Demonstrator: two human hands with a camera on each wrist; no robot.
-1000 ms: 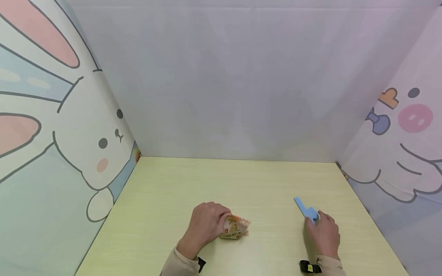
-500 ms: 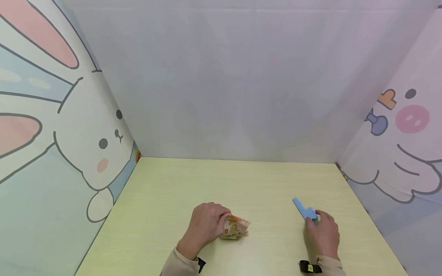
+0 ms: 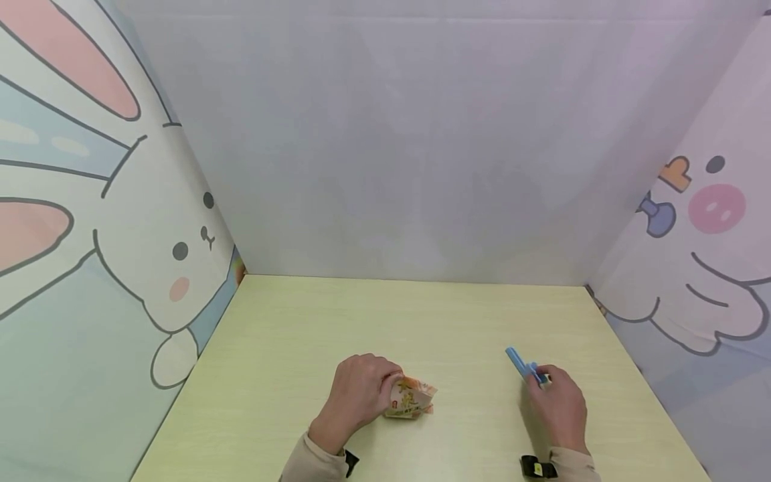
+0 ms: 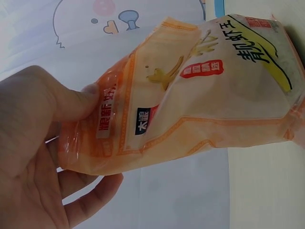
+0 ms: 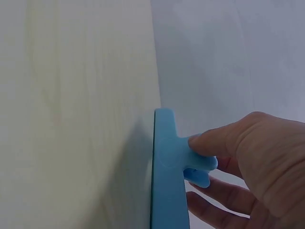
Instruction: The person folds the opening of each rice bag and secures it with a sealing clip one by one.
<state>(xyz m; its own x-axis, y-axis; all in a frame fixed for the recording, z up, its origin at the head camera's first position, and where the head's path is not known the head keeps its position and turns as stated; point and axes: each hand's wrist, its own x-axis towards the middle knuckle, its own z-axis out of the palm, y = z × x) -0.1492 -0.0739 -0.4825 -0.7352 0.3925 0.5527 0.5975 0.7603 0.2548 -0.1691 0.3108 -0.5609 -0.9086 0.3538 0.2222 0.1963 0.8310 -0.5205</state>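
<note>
My left hand (image 3: 363, 390) pinches the folded end of an orange and white plastic food bag (image 3: 412, 397) between thumb and fingers. In the left wrist view the printed bag (image 4: 190, 95) stretches away to the right, bulging at its far end. To the right, my right hand (image 3: 560, 405) pinches a light blue sealing clip (image 3: 517, 360) by its handle tabs. The right wrist view has the thumb on the upper tab of the blue clip (image 5: 169, 176), with its long bar pointing away from the hand's palm; some fingers are partly hidden behind the tabs.
Both hands are over a pale wooden table (image 3: 301, 321). A plain light curtain (image 3: 409, 147) hangs behind its far edge. Cloth panels with a cartoon rabbit (image 3: 150, 254) and a cartoon pig (image 3: 711, 248) stand at the left and right.
My right hand has shifted slightly left with the blue clip, which has turned from its flat face onto its narrower side. My left hand and the bag stay where they were.
</note>
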